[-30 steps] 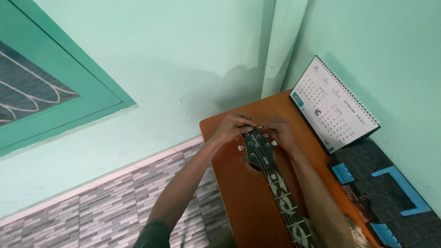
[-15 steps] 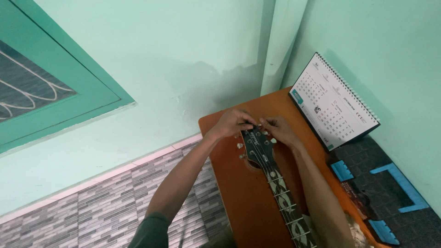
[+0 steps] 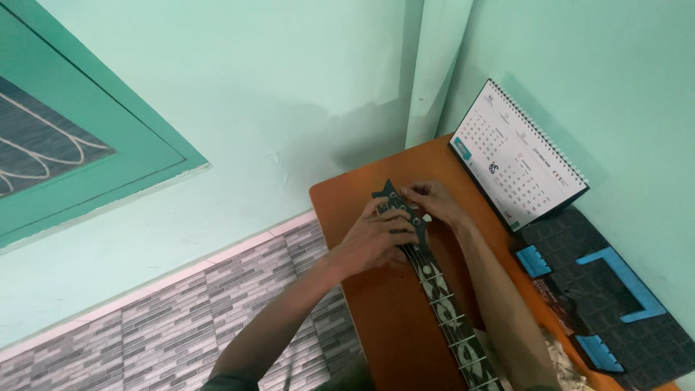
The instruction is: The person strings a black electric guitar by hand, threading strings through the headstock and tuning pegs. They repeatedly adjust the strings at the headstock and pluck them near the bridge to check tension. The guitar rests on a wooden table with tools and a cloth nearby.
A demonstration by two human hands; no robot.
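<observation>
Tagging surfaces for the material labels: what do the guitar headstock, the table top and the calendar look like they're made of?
Guitar headstock: dark, probably painted wood, with small shiny pegs that look metal.
Table top: orange-brown, smooth and even, likely laminate or varnished wood.
Calendar: white printed paper on a wire spiral binding along its top edge.

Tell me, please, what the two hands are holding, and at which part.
Both hold a guitar by its black headstock: the left hand wraps the side near the nut, the right hand pinches its upper edge.
</observation>
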